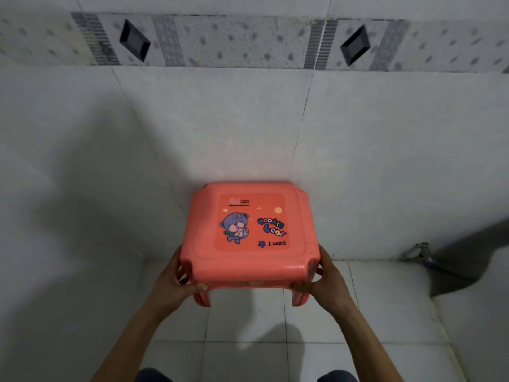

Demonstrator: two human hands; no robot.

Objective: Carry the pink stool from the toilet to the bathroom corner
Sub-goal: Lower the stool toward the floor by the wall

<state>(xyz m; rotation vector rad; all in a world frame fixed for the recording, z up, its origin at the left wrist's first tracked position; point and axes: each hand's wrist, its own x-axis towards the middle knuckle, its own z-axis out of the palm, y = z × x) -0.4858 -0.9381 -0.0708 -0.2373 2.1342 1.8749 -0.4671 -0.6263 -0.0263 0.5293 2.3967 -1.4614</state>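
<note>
The pink stool [249, 232] is a small plastic one with a cartoon bear sticker and the words "cookie bear" on its seat. It is upright in the middle of the view, its far edge close to where two tiled walls meet. My left hand [176, 282] grips its near left corner and my right hand [325, 282] grips its near right corner, thumbs on the front rim. Its two near legs show above the floor tiles; I cannot tell whether they touch the floor.
White tiled walls [82, 161] meet in a corner behind the stool, with a patterned border strip [248, 42] higher up. A metal tap [418, 250] sticks out low on the right wall. The white tiled floor [248, 340] lies below.
</note>
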